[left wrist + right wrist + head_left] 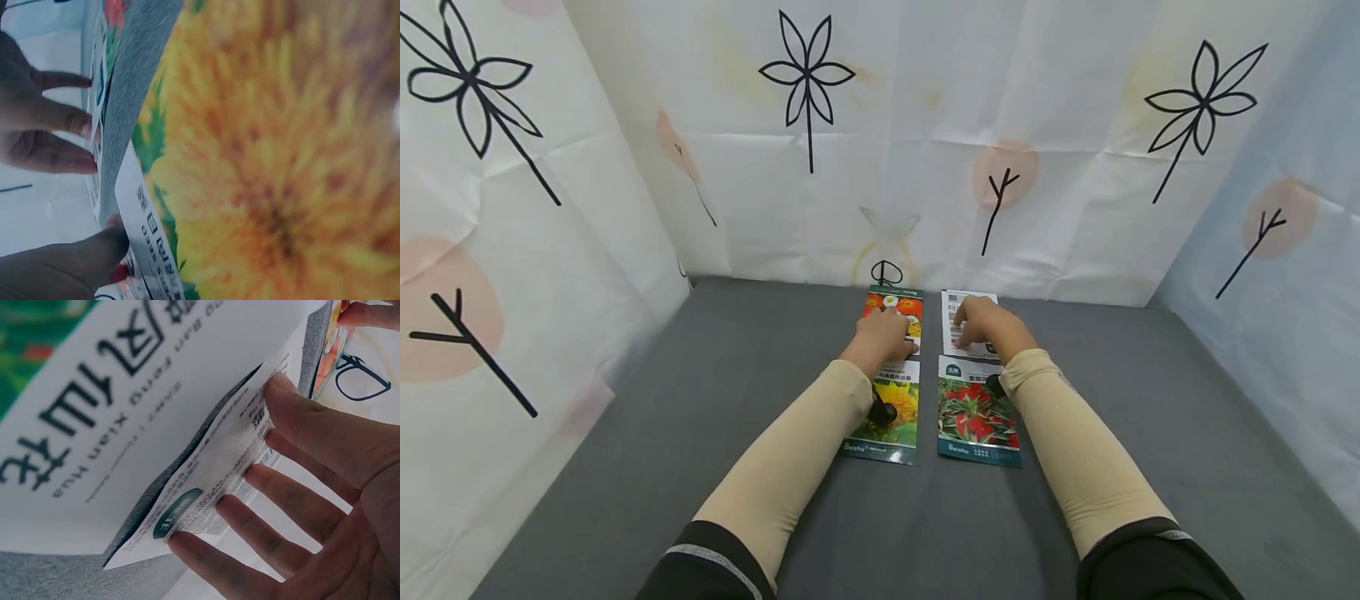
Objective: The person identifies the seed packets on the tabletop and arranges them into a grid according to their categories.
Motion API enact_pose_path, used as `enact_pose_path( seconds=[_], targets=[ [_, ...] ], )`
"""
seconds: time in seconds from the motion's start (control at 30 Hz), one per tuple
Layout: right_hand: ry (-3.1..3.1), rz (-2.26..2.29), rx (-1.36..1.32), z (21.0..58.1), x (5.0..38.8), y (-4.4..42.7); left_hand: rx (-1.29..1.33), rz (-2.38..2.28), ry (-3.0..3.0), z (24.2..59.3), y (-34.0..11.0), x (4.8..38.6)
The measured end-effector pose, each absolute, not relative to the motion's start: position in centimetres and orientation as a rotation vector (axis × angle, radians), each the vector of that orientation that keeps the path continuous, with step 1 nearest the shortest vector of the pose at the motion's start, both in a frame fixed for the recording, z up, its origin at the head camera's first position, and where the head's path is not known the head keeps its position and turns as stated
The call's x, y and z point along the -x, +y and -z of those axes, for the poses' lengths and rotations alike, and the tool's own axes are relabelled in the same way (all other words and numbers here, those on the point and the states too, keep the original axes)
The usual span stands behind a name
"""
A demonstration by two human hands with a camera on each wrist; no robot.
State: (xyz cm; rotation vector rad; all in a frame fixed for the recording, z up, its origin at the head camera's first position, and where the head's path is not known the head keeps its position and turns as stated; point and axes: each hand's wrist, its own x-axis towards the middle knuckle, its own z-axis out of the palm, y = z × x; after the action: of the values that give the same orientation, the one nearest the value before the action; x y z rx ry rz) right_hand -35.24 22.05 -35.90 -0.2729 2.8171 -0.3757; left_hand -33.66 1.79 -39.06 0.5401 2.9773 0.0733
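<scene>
Four-way rows of seed packets lie on the grey table, two to the left and two to the right. My left hand (pixel 881 335) rests on the far left packet (pixel 912 305), which shows orange and white flowers; its thumb lies near that packet's near edge. Over the far right packet (pixel 951 332), white with printed text, my right hand (pixel 312 506) spreads its fingers, fingertips touching the surface. Nearer me lie a yellow-flower packet (pixel 907 408) on the left and a red-flower packet (pixel 973 417) on the right. The left fingertips are partly hidden.
The grey tabletop (pixel 737 400) extends around the packets on both sides. White cloth (pixel 895 150) printed with flowers and trees hangs behind the table, and more cloth stands at the left and right edges.
</scene>
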Motion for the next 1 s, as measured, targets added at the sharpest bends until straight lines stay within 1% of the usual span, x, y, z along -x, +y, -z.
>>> enact_pose_path(
  seconds=[0.23, 0.5, 0.77, 1.0],
  targets=[
    [2.822, 0.428, 0.272, 36.4, 35.5, 22.2, -0.579, -0.038, 3.014, 39.5, 1.8, 33.7],
    [2.895, 0.307, 0.334, 36.7, 35.2, 22.6, -0.636, -0.082, 3.024, 39.2, 1.5, 33.2],
    [3.061, 0.323, 0.457, 36.0, 33.4, 24.2, -0.750, -0.168, 3.101, 39.0, -0.4, 33.4],
    [3.168, 0.340, 0.567, 35.3, 30.8, 25.7, -0.843, -0.275, 3.139, 37.9, -3.7, 31.8]
  ],
)
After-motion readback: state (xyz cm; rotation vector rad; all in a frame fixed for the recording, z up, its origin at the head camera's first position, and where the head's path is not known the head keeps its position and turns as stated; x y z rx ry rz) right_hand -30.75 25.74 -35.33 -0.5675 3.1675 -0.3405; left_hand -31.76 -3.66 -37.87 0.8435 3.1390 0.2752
